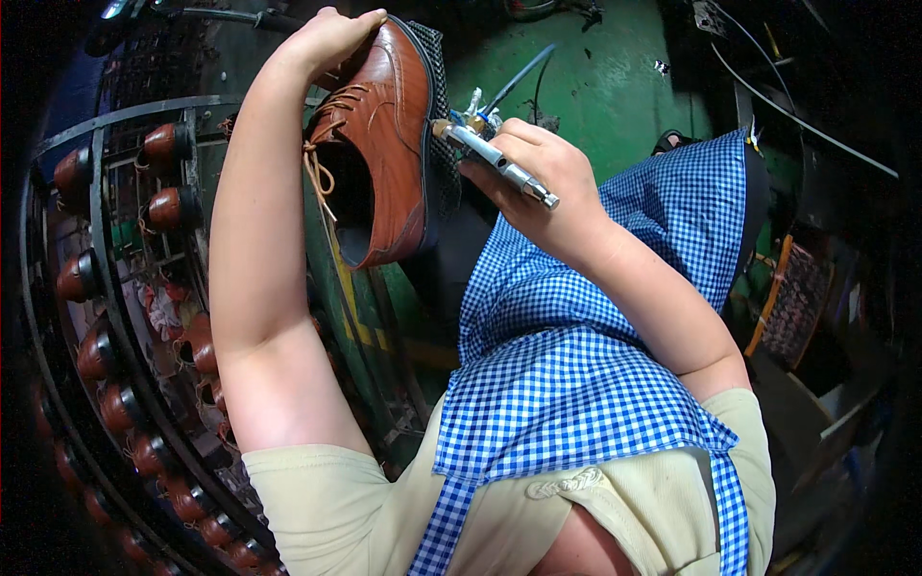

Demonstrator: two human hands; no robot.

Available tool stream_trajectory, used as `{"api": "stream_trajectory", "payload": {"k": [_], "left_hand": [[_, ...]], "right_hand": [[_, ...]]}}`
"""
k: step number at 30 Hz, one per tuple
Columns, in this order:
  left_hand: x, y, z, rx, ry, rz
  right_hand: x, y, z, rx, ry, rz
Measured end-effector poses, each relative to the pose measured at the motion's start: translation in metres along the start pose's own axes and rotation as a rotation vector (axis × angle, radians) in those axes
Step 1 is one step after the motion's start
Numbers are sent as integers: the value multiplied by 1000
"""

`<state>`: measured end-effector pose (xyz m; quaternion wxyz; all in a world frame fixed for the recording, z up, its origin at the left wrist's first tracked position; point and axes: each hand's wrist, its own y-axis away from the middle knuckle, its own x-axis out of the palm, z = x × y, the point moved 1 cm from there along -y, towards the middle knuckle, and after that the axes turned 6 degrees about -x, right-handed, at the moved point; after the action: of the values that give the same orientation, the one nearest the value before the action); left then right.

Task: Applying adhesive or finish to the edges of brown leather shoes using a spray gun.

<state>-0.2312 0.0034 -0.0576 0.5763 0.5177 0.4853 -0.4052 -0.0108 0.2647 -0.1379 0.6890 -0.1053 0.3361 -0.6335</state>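
Your left hand (331, 43): fingers closed round the toe end of a brown leather lace-up shoe (394, 144). Shoe hangs from that hand toward your body, heel end nearest you, opening on the side toward your left forearm, dark sole edge on the side toward your right hand. Laces (331, 163) tied, loose ends dangling below your left hand.

Your right hand (557, 178): wrapped round a silver spray gun (499, 165), brass-coloured nozzle pointing left, just beside the sole edge; cannot tell whether it touches. Blue hose (519, 75) beyond the right hand. Dark mesh (447, 173) between shoe and right hand, behind the gun's tip.

Left of your left forearm: metal rack (144, 108) bearing rows of similar brown shoes (173, 206). Nearer your body than the right hand: blue-and-white checked apron (567, 394). Past the right hand, green floor (605, 96).
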Motion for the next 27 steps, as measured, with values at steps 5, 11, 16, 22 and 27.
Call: {"api": "stream_trajectory", "payload": {"k": [5,11,16,22,27], "left_hand": [[2,-15,11,28,30,-35],[2,-35,11,15,61,49],[-2,-24,-2,-6,84,31],[-12,-22,14,-67,49,72],[-17,50,1,-78,308,64]], "right_hand": [[1,9,12,-20,-14,20],[5,15,13,-32,5,25],[3,23,17,-64,-53,23],[-5,23,19,-51,-21,1],[-35,21,-22,57,129,-61]]}}
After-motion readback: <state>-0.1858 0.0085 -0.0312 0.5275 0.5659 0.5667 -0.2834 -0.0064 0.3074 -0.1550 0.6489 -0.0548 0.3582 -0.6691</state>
